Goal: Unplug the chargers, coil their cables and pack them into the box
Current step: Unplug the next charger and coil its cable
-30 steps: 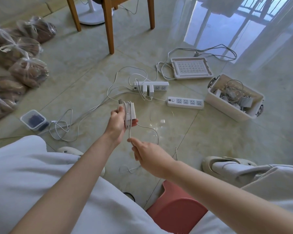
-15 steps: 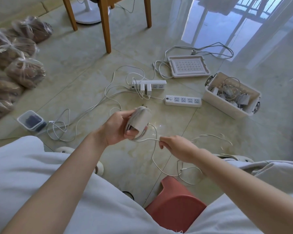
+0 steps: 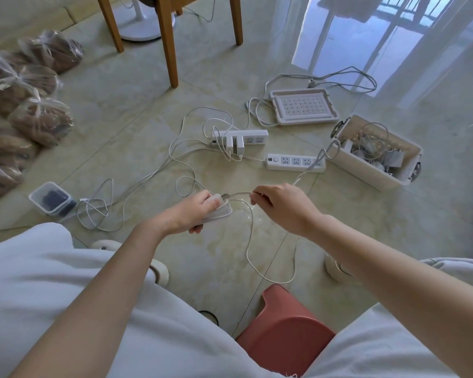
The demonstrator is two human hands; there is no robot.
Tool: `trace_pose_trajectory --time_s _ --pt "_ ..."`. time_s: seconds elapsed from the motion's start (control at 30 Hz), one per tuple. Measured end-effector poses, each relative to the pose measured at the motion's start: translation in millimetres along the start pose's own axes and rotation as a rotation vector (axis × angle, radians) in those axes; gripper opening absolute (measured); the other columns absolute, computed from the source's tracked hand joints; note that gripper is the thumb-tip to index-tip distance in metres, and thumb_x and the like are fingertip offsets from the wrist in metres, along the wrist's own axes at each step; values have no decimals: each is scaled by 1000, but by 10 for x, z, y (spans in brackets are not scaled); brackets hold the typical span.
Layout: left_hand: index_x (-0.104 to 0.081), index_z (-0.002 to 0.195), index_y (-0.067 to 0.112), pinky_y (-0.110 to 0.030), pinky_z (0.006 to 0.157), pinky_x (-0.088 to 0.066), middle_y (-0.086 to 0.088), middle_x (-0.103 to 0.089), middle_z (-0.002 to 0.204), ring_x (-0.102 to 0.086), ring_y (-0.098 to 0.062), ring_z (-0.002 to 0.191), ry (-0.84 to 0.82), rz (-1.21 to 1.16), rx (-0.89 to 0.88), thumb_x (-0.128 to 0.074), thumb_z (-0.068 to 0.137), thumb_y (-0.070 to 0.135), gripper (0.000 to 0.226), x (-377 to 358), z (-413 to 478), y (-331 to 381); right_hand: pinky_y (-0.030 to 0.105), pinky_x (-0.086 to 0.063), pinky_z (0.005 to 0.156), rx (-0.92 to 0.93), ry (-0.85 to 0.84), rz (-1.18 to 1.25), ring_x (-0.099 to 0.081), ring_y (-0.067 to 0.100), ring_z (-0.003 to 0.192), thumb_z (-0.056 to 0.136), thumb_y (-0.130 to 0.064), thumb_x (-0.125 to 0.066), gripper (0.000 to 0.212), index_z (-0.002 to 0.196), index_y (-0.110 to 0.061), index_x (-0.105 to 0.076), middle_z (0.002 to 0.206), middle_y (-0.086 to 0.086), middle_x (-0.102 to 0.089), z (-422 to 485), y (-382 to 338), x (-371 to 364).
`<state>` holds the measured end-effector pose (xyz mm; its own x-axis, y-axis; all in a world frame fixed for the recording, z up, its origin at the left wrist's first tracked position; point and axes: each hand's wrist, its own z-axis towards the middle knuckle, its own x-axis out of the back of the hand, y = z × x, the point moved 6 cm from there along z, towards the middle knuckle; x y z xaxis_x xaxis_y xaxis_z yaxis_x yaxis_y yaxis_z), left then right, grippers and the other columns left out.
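Two hands work on one charger. The left hand (image 3: 195, 214) is closed round the white charger (image 3: 220, 212), which has several turns of its cable (image 3: 247, 252) round its body. The right hand (image 3: 283, 207) is just beside it and pinches the cable between thumb and fingers, so a short tight piece joins the two hands. Below them the loose part of the cable hangs in a long loop near the floor; another part rises to the right, blurred.

I judge that the step in hand is the coiling, and it is not finished. The next move asks the right hand to lead the cable round the charger again, while the left hand presses the turns so they do not slip. The box (image 3: 366, 174) stands open on the floor, well apart to the right, with other chargers inside. Two more chargers (image 3: 236, 144) sit plugged in the power strip (image 3: 258, 133) beyond the hands.
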<state>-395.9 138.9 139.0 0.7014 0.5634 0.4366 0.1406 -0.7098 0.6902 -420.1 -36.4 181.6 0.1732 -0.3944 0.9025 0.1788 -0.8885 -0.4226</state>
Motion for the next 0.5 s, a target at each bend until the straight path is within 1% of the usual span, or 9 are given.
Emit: trace_pose_trajectory --time_s 0.1,0.17,0.23,0.3,0.33,0.4,0.43,0.5 --pt "-43 99 10 -28 54 -38 -6 -54 70 -51 -16 52 175 56 -6 -38 100 38 29 90 25 0 31 -42 69 -31 -4 73 -61 25 80 98 -29 -37 31 99 -19 -67 88 2 -70 6 -199 -19" --pt "-40 99 11 -31 58 -37 -10 -58 84 -54 -22 62 282 87 -9 -38 100 36 25 128 38 -17 30 -42 69 -76 -58 140 -60 22 78 98 -26 -37 29 102 -19 -66 87 1 -70 8 -285 -100" --pt "-37 99 13 -33 66 -35 -15 -57 102 -55 -30 78 364 101 -22 -38 100 33 20 131 54 -27 26 -43 66 -141 -124 238 -56 15 68 97 -23 -39 27 101 -17 -65 78 -1 -69 6 -349 -230" --pt "-37 103 11 -33 71 -34 -19 -54 115 -55 -36 92 422 111 -38 -38 101 31 20 102 59 -6 15 -41 56 -267 -156 431 -52 7 58 95 -19 -42 25 93 -12 -65 65 -4 -64 -2 -361 -360" --pt "-37 107 8 -33 72 -34 -20 -51 118 -54 -38 96 454 130 -43 -37 101 29 22 91 51 19 11 -39 53 -342 -172 540 -51 5 56 95 -18 -42 24 89 -12 -65 61 -6 -61 -16 -368 -418" --pt "-36 112 4 -35 71 -33 -22 -47 123 -52 -41 99 522 171 -28 -35 101 27 25 93 36 45 11 -40 57 -420 -212 657 -52 4 57 95 -16 -41 24 84 -14 -63 59 -7 -60 -56 -420 -522" --pt "-35 112 3 -35 70 -34 -22 -46 123 -52 -42 99 549 162 -21 -34 102 26 25 100 41 33 13 -41 59 -423 -232 659 -53 4 58 95 -16 -40 25 83 -15 -61 60 -5 -61 -76 -462 -564" --pt "-35 113 2 -37 73 -37 -22 -45 122 -52 -41 101 602 76 -21 -34 102 26 26 122 54 -9 15 -41 57 -397 -243 611 -54 6 60 95 -16 -39 24 81 -16 -59 67 1 -67 -110 -555 -611"
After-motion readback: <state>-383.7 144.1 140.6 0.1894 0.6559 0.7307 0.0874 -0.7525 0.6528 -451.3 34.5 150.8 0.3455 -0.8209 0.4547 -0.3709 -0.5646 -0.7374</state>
